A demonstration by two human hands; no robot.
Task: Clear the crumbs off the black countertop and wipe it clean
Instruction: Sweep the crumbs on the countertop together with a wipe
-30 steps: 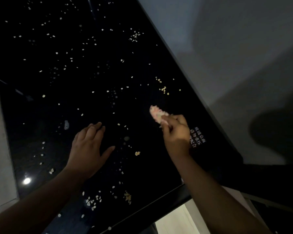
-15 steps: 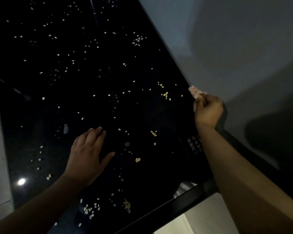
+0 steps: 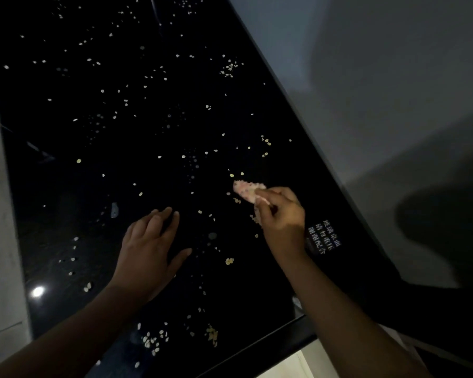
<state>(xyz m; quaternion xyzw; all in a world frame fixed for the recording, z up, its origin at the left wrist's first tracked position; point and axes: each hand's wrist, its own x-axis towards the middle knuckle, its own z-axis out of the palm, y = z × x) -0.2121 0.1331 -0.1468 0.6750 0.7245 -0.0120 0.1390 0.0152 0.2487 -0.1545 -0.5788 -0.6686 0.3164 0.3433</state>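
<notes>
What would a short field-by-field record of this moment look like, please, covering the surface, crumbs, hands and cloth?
Surface: glossy black countertop, with a white printed label near its right edge
Crumbs: small pale crumbs scattered over most of it, with clusters by the front edge
Left hand: flat on the countertop, fingers straight, holding nothing
Right hand: grips a small crumpled pink cloth, crumbs lying around it
Progress: crumbs not yet cleared
</notes>
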